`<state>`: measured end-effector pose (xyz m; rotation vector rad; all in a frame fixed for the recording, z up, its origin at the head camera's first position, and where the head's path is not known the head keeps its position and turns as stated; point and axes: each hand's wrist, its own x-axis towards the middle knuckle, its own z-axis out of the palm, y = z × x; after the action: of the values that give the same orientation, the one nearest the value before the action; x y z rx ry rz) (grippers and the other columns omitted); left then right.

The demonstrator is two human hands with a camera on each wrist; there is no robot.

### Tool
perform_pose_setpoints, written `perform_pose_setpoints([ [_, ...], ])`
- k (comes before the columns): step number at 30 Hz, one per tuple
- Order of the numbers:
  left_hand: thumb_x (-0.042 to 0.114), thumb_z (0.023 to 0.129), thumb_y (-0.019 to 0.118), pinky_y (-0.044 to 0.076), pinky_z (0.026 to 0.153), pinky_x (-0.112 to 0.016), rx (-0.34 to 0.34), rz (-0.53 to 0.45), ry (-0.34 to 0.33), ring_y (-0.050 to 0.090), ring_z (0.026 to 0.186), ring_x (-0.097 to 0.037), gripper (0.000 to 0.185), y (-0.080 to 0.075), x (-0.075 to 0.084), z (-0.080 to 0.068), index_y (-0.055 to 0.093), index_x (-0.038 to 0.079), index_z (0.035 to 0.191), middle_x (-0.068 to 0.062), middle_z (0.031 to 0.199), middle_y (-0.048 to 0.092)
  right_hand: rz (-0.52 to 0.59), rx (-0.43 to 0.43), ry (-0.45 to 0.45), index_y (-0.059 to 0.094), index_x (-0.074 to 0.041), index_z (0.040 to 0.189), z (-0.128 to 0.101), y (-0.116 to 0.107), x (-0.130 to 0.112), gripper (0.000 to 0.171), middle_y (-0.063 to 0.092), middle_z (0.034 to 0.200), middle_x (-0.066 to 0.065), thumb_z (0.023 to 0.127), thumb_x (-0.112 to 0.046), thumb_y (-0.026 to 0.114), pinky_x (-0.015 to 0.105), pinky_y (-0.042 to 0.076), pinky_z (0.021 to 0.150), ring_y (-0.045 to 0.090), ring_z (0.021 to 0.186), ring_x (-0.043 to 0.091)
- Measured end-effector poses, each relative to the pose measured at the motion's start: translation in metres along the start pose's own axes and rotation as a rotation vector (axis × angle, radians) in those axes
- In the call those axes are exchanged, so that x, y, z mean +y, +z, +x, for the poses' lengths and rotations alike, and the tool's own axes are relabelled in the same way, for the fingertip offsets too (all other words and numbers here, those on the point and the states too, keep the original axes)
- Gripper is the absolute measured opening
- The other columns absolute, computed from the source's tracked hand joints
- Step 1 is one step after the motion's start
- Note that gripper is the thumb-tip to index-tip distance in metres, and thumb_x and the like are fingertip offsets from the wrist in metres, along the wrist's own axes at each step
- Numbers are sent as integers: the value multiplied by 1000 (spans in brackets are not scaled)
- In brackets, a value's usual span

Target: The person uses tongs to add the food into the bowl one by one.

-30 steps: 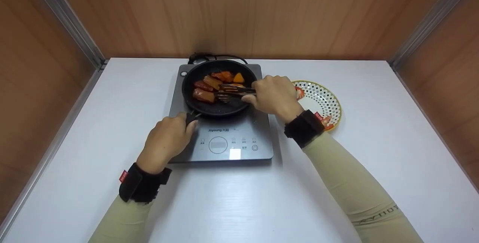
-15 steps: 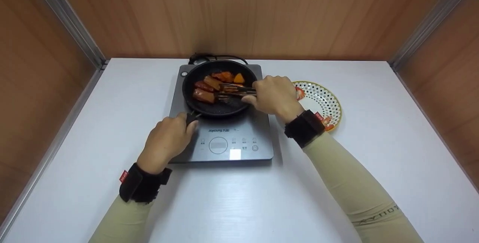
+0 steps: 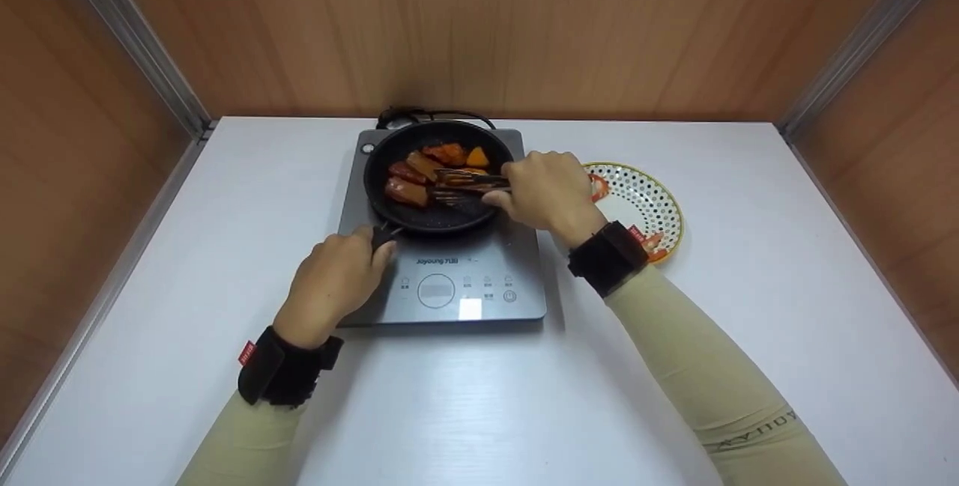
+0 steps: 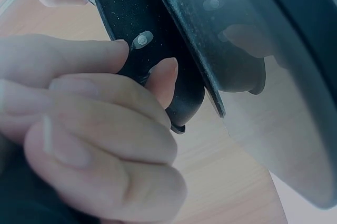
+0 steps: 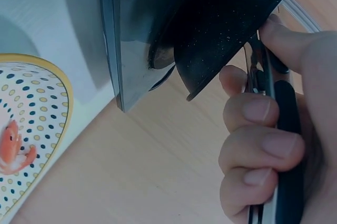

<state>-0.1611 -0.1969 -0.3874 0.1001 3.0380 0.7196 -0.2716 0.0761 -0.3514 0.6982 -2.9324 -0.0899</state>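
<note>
My left hand (image 3: 333,280) grips the handle (image 3: 383,234) of a black frying pan (image 3: 419,219) in the head view. The pan sits on a silver induction cooktop (image 3: 487,269). Brown-red chunks of food (image 3: 406,192) lie in it, with an orange wedge (image 3: 477,157) at the far right. Food tongs (image 3: 468,181) with pronged ends are held in my right hand (image 3: 548,188) over the pan's right rim. Their tips reach down beside the chunks; whether they grasp one, I cannot tell. Black grips on the tongs (image 5: 287,124) show under curled fingers in the right wrist view.
To the right, partly behind my right wrist, stands a dotted plate (image 3: 650,200) with a yellow rim and red-and-white food pieces (image 3: 653,242). A black cable (image 3: 457,112) runs behind the cooktop. Wooden panels (image 3: 479,29) enclose the white table (image 3: 449,404) at the back and sides.
</note>
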Motion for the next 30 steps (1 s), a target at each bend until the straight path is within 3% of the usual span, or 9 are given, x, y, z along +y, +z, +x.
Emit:
perform_pose_setpoints([
  [8,32,111,56,41,58,-39,-3,-7,-8,57,70,-28,33,3,1,-1,62,1,102,-14,80,61,24,21,-7,73,-13,108,-12,-3,17,62,70,86,11,100,-72,55,54,54,67,68,76,34],
  [13,33,111,57,42,59,-40,-10,-10,2,57,72,-29,34,4,6,2,62,0,103,-15,81,61,54,122,1,70,-14,99,-46,-13,64,57,58,70,3,99,-70,59,47,45,55,57,64,27],
  [18,31,111,57,43,60,-42,-5,-1,20,58,72,-30,33,4,8,4,61,0,100,-15,81,62,8,160,18,72,-12,103,-89,-16,126,55,52,62,3,97,-66,67,38,34,49,47,55,24],
  [24,31,111,57,41,58,-39,-9,-4,17,57,70,-29,33,4,8,4,61,1,99,-14,80,61,-57,68,30,74,-11,107,-130,-12,188,50,60,65,2,95,-60,72,39,35,48,49,55,23],
  [30,31,111,56,41,58,-39,-13,-9,16,57,70,-29,33,4,9,4,61,1,99,-14,80,60,-85,-46,26,74,-9,103,-157,-11,230,45,56,61,0,94,-54,77,35,34,49,47,55,20],
])
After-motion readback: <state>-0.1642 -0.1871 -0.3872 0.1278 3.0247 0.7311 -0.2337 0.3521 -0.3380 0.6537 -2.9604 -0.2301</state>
